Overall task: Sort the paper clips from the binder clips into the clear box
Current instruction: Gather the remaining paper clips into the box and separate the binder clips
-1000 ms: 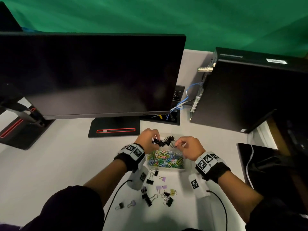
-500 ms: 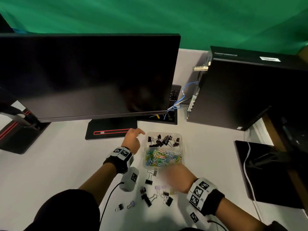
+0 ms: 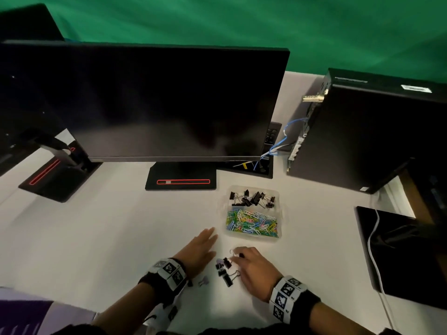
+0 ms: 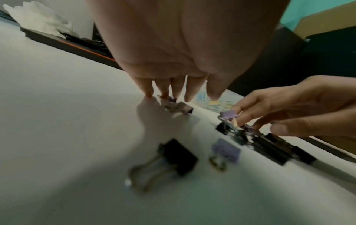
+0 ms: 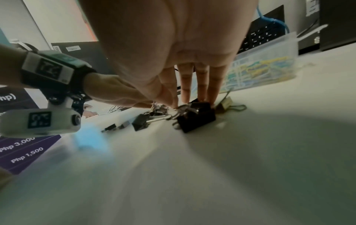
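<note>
The clear box point(image 3: 281, 209) sits mid-table, with black binder clips point(image 3: 252, 199) in its far compartment and coloured paper clips point(image 3: 251, 223) in the near one. Several loose binder clips point(image 3: 223, 272), black and purple, lie on the table in front of the box. My right hand point(image 3: 238, 256) reaches onto this cluster, and its thumb and fingertips point(image 5: 174, 102) pinch the clips' wire handles beside a black clip point(image 5: 196, 119). My left hand point(image 3: 210, 235) lies flat with straight fingers, its fingertips point(image 4: 149, 92) on the table by a purple clip point(image 4: 180, 107).
A large dark monitor point(image 3: 157, 105) and its base point(image 3: 180, 181) stand behind the box. A black computer tower point(image 3: 375, 131) with blue cables point(image 3: 278, 146) is at the back right. A black pad point(image 3: 399, 257) with a white cable lies right. A purple leaflet point(image 3: 21, 317) is near left.
Both hands have come back from the box to the loose clips near me. The black binder clips they held over the box now lie in its far compartment.
</note>
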Available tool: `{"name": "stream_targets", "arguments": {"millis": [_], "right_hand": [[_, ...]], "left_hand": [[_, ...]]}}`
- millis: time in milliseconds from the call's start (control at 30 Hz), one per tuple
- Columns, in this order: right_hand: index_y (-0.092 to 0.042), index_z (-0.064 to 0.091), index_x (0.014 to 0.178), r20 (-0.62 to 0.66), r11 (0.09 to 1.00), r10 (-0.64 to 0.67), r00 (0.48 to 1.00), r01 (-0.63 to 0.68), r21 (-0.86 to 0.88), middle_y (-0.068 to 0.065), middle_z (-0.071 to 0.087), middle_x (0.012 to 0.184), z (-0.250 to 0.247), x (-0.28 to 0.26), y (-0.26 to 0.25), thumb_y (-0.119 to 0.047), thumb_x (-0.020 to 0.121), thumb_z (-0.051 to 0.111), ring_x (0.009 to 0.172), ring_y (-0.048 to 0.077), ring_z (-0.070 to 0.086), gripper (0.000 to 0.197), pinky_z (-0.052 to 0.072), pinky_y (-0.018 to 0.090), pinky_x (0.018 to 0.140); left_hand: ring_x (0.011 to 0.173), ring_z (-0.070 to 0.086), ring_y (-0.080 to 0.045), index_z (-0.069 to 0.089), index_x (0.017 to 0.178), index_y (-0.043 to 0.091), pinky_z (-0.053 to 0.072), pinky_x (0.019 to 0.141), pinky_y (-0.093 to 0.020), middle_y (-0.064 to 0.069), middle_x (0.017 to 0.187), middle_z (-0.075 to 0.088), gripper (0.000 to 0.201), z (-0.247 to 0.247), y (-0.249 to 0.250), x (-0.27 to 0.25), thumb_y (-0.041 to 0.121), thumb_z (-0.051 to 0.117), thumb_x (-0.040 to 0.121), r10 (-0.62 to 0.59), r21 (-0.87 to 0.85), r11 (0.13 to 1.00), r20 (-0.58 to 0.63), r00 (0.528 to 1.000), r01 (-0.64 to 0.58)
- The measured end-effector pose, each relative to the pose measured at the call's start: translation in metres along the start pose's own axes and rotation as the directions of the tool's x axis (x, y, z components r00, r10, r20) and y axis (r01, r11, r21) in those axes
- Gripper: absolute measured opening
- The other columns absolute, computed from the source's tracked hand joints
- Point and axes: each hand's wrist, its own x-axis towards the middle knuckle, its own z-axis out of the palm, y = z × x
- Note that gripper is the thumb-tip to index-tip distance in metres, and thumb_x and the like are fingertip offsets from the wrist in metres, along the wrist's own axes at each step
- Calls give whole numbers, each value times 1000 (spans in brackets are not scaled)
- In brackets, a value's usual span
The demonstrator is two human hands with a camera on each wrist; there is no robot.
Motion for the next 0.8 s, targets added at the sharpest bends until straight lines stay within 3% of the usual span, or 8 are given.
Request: {"name": "stream_targets", "arguments": {"millis": [100, 167, 300, 400, 500, 633, 733, 800], "right_hand": [[-19, 52, 128, -12, 994, 24, 1000, -23, 109, 2, 46, 136, -1, -13, 3, -31, 86, 29, 125, 22, 39, 49, 28, 22, 107], [-25, 48, 131, -43, 986, 80, 996, -73, 152, 0, 45, 136, -9, -21, 10, -37, 87, 46, 125, 19, 37, 46, 27, 21, 107], [-29, 28, 141, 81, 951, 267, 960, -276, 140, -2, 29, 134, -26, -35, 24, -50, 66, 74, 123, 15, 37, 91, 33, 24, 106], [-29, 13, 145, 199, 925, 317, 927, -349, 152, -1, 19, 134, -26, -39, 21, -43, 57, 81, 120, 17, 41, 112, 35, 20, 102], [-26, 16, 144, 166, 929, 289, 943, -317, 188, -3, 20, 125, -15, -31, 9, -37, 56, 83, 114, 14, 42, 112, 36, 15, 97], [-24, 24, 141, 99, 927, 280, 955, -296, 231, -6, 23, 116, 1, -11, -10, -42, 55, 83, 105, 11, 45, 106, 42, 24, 99], [-22, 35, 134, 61, 928, 271, 961, -278, 248, -6, 25, 110, 7, 1, -19, -43, 53, 84, 102, 16, 50, 97, 48, 29, 95], [-21, 41, 128, 44, 926, 274, 961, -276, 259, -4, 28, 108, 9, 6, -21, -41, 52, 84, 100, 18, 52, 90, 51, 30, 90]], "left_hand": [[145, 13, -11, 16, 147, 20, 4, 110, -14, 2, 157, 14, 108, -3, 5, -25, 85, 8, 61, 18, -105, 994, 10, 1000, -17], [140, 24, -14, 20, 146, 23, 13, 112, -16, 1, 153, 23, 116, -10, 1, -38, 92, 24, 52, -2, -87, 996, -56, 998, -3], [122, 40, -22, 12, 145, 29, 41, 104, -34, -2, 135, 24, 116, -14, -16, -57, 62, 75, 53, -186, -65, 982, -115, 976, 180], [113, 48, -25, 11, 145, 27, 43, 100, -31, -5, 130, 23, 116, -5, -14, -65, 47, 82, 55, -237, -84, 969, -48, 970, 232], [114, 47, -25, 15, 144, 24, 42, 100, -29, -6, 131, 22, 111, 4, -2, -60, 41, 83, 58, -221, -120, 970, -58, 974, 213], [114, 46, -23, 27, 139, 22, 44, 97, -26, -6, 132, 22, 100, 13, 22, -39, 30, 85, 57, -171, -196, 969, -86, 981, 152], [119, 44, -25, 30, 138, 20, 42, 104, -33, -6, 133, 24, 101, 19, 38, -25, 29, 85, 55, -143, -165, 978, -68, 987, 130], [116, 45, -25, 37, 132, 22, 44, 101, -36, -6, 130, 28, 92, 18, 44, -20, 28, 85, 54, -127, -160, 980, -55, 990, 117]]}}
